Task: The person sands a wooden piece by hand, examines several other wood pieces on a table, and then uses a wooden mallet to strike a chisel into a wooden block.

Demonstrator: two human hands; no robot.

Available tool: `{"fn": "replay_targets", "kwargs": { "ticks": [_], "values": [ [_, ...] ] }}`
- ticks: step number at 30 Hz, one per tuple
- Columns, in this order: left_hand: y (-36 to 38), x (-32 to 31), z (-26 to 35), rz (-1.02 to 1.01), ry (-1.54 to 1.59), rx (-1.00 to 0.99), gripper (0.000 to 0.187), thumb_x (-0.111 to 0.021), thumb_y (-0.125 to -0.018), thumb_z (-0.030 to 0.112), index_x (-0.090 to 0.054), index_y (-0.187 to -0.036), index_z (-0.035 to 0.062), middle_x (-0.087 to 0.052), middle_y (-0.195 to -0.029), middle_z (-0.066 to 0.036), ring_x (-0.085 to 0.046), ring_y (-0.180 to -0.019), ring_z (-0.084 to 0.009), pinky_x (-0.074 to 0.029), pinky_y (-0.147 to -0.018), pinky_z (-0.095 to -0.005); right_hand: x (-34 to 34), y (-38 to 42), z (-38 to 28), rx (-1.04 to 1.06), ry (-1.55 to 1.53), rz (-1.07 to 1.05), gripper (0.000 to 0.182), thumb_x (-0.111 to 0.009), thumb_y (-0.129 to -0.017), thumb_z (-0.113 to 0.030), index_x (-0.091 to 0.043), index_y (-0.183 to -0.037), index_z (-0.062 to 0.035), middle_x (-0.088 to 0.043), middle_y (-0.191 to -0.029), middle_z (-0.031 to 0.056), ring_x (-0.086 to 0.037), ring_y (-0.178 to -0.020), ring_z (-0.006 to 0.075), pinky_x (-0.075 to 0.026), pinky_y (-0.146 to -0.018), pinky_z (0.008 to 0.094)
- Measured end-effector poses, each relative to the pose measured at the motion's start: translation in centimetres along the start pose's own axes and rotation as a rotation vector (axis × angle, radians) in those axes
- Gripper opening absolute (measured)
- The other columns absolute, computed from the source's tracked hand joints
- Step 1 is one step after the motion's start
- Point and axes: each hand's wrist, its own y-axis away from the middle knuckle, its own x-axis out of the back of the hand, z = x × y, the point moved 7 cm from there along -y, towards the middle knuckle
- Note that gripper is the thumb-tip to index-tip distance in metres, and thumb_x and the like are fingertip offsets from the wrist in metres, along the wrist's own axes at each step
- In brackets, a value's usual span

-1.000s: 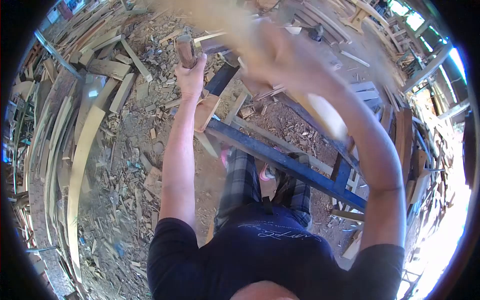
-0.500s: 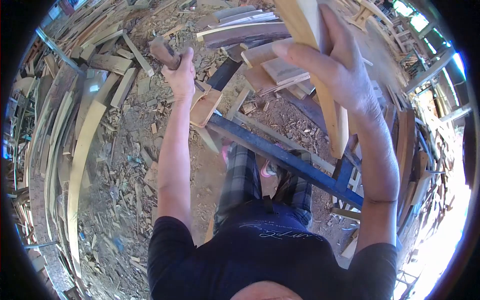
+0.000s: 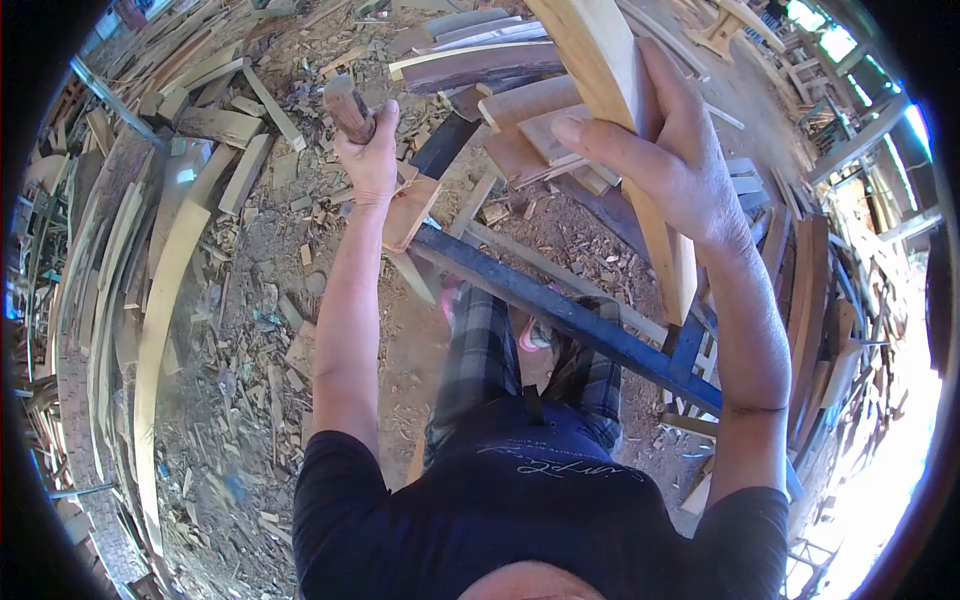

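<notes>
My left hand [image 3: 369, 162] is closed round the thick wooden handle of what looks like a chisel [image 3: 347, 104], whose lower end is mostly hidden by the fist. Just below that hand, a reddish-brown wood block [image 3: 410, 214] rests at the left end of a dark beam [image 3: 560, 312]. My right hand [image 3: 672, 160] grips a long, pale wooden bar [image 3: 600, 62], thumb in front and fingers behind. The bar is held upright and slightly tilted, above the right part of the beam, its top cut off by the view's edge.
Stacked boards [image 3: 530, 110] lie ahead of the beam. Wood chips and offcuts cover the ground [image 3: 230, 400]. Long curved planks [image 3: 165, 330] line the left side, with more timber [image 3: 808, 290] on the right. My legs [image 3: 480, 350] stand close behind the beam.
My left hand and the chisel handle have shifted slightly right, with the handle standing more upright. My right hand has come down a little, and the bar's upper part has swung left.
</notes>
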Motion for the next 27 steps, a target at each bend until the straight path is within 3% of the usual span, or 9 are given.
{"fn": "replay_targets", "kwargs": {
  "ticks": [11,13,15,16,17,19,21,24,27],
  "values": [
    [-0.1,-0.4,-0.2,-0.017,-0.047,-0.065,0.026,-0.074,-0.084,0.015,-0.056,-0.066,0.0068,-0.052,-0.064,0.007,-0.045,-0.058,-0.0038,-0.038,-0.054,-0.023,0.6,-1.1,-0.9,0.112,-0.049,0.058,0.066,-0.074,-0.076,-0.027,-0.048,-0.131,-0.0009,-0.061,-0.104,0.0077,-0.058,-0.096,0.0132,-0.046,-0.081,0.028],
    [0.2,-1.1,0.5,-0.063,-0.16,-0.141,0.025,-0.075,-0.084,0.015,-0.053,-0.074,0.011,-0.048,-0.06,0.007,-0.042,-0.047,-0.0024,-0.031,-0.043,-0.0212,2.1,-1.8,-3.0,0.156,0.002,0.109,0.066,-0.074,-0.077,-0.028,-0.048,-0.131,-0.0015,-0.062,-0.105,0.0093,-0.058,-0.098,0.0142,-0.047,-0.082,0.0293],
    [0.8,-1.7,1.3,-0.099,-0.17,-0.103,0.023,-0.075,-0.084,0.015,-0.054,-0.075,0.0098,-0.049,-0.061,0.007,-0.043,-0.049,-0.0023,-0.032,-0.045,-0.0213,3.9,-2.2,-7.2,0.275,-0.062,0.156,0.053,-0.071,-0.083,-0.023,-0.045,-0.118,0.0064,-0.059,-0.091,0.0138,-0.061,-0.068,0.0143,-0.052,-0.057,0.0257],
    [1.0,-2.0,1.3,-0.134,-0.179,-0.064,0.022,-0.075,-0.084,0.016,-0.056,-0.076,0.0087,-0.05,-0.062,0.007,-0.045,-0.051,-0.0023,-0.033,-0.046,-0.0214,5.1,-1.6,-8.6,0.092,-0.488,0.299,0.058,-0.071,-0.082,-0.018,-0.041,-0.124,0.0084,-0.058,-0.095,0.0187,-0.063,-0.071,0.0168,-0.055,-0.059,0.0288],
    [0.9,-2.0,1.2,-0.136,-0.179,-0.063,0.022,-0.075,-0.084,0.016,-0.056,-0.076,0.0087,-0.05,-0.062,0.007,-0.045,-0.051,-0.0023,-0.033,-0.046,-0.0214,4.5,-1.5,-7.4,0.091,-0.487,0.301,0.058,-0.071,-0.082,-0.018,-0.041,-0.124,0.0084,-0.058,-0.095,0.0187,-0.063,-0.071,0.0168,-0.055,-0.059,0.0288],
    [0.7,-2.0,1.2,-0.136,-0.242,-0.14,0.022,-0.075,-0.084,0.016,-0.057,-0.074,0.0085,-0.051,-0.063,0.007,-0.044,-0.053,-0.0017,-0.034,-0.049,-0.021,0.3,-1.0,-1.0,-0.088,-0.118,0.109,0.064,-0.074,-0.077,-0.031,-0.05,-0.129,-0.0027,-0.064,-0.105,0.0129,-0.061,-0.097,0.0172,-0.049,-0.084,0.0331],
    [1.3,-2.3,0.7,-0.104,-0.176,-0.131,0.021,-0.075,-0.084,0.016,-0.059,-0.073,0.0059,-0.053,-0.062,0.006,-0.045,-0.054,-0.0027,-0.036,-0.05,-0.0227,-5.0,-0.6,4.7,0.0,0.442,-0.242,0.059,-0.075,-0.077,-0.031,-0.053,-0.124,-0.0037,-0.065,-0.102,0.0141,-0.064,-0.094,0.0172,-0.05,-0.082,0.0336],
    [1.5,-2.5,0.4,-0.087,-0.178,-0.178,0.021,-0.074,-0.084,0.015,-0.061,-0.073,0.0031,-0.055,-0.06,0.005,-0.045,-0.054,-0.0035,-0.037,-0.051,-0.0242,-4.5,-1.2,4.2,0.153,0.346,-0.081,0.06,-0.077,-0.07,-0.032,-0.052,-0.111,0.0044,-0.065,-0.078,0.0186,-0.07,-0.079,0.03,-0.055,-0.069,0.0433],
    [2.0,-1.3,-1.0,-0.11,-0.229,-0.14,0.019,-0.073,-0.084,0.014,-0.06,-0.074,0.0043,-0.053,-0.059,0.005,-0.044,-0.051,-0.003,-0.035,-0.049,-0.0231,-0.7,-2.1,0.6,0.116,0.051,-0.032,0.058,-0.075,-0.073,-0.033,-0.054,-0.115,0.0018,-0.065,-0.088,0.0127,-0.066,-0.084,0.0196,-0.052,-0.071,0.0329]
  ]
}}
